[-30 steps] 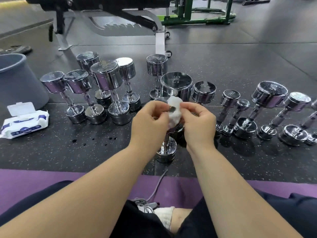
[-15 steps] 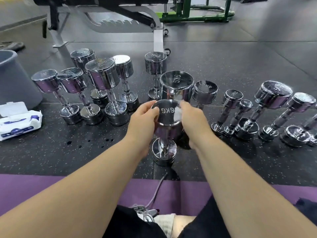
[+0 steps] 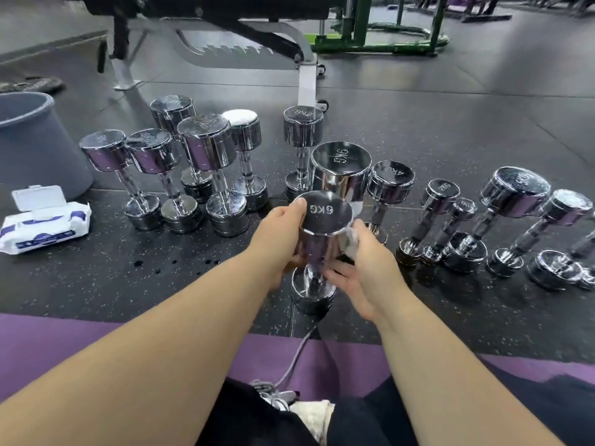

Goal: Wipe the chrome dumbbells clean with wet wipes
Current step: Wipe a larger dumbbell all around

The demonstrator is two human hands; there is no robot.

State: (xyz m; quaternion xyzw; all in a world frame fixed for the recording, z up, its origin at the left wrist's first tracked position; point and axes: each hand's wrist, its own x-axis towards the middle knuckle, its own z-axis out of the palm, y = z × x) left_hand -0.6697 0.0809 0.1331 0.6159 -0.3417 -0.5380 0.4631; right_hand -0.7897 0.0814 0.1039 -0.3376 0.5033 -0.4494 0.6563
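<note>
A chrome dumbbell marked 6KG [image 3: 325, 217] stands upright on the black floor in front of me. My left hand [image 3: 280, 239] grips the left side of its top head, thumb on the rim. On the head's right side my right hand [image 3: 363, 268] presses a crumpled white wet wipe [image 3: 351, 241], fingers reaching under toward the handle. Several more chrome dumbbells stand upright behind: a group at the left [image 3: 206, 149], a 9KG one [image 3: 341, 165] just beyond, and a row leaning at the right [image 3: 512, 191].
A white pack of wet wipes [image 3: 42, 223] with its lid flipped up lies at the left, beside a grey bucket [image 3: 32, 140]. A weight bench [image 3: 244, 49] and green frame [image 3: 380, 43] stand behind. A purple mat [image 3: 64, 342] runs under my legs.
The wipe was held over the dumbbell's top face by both hands; it has come down to the right side of the head, and my left hand now steadies the left side.
</note>
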